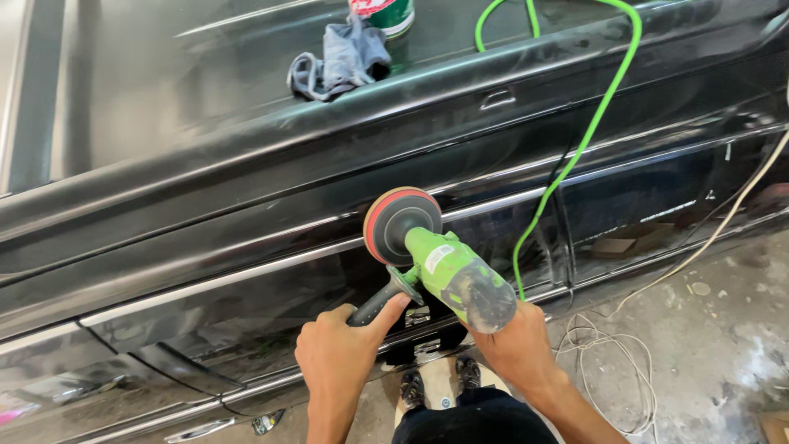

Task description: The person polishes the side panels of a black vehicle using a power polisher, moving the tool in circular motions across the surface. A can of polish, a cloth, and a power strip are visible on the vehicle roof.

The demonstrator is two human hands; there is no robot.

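A green electric polisher (450, 275) with a round grey-and-red pad (398, 224) presses against the side of a black car (205, 238). My left hand (341, 353) grips the polisher's dark side handle (378, 302). My right hand (514, 341) holds the rear of the green body from below. The pad sits on the door panel just by a chrome trim strip (246, 267). A bright green power cord (588, 136) runs from the tool up over the car.
A grey rag (341, 57) and a green-and-white can (385, 12) lie on the car's upper surface. A white cord (625, 362) loops on the dusty concrete floor at right. My shoes (440, 386) stand close to the car's sill.
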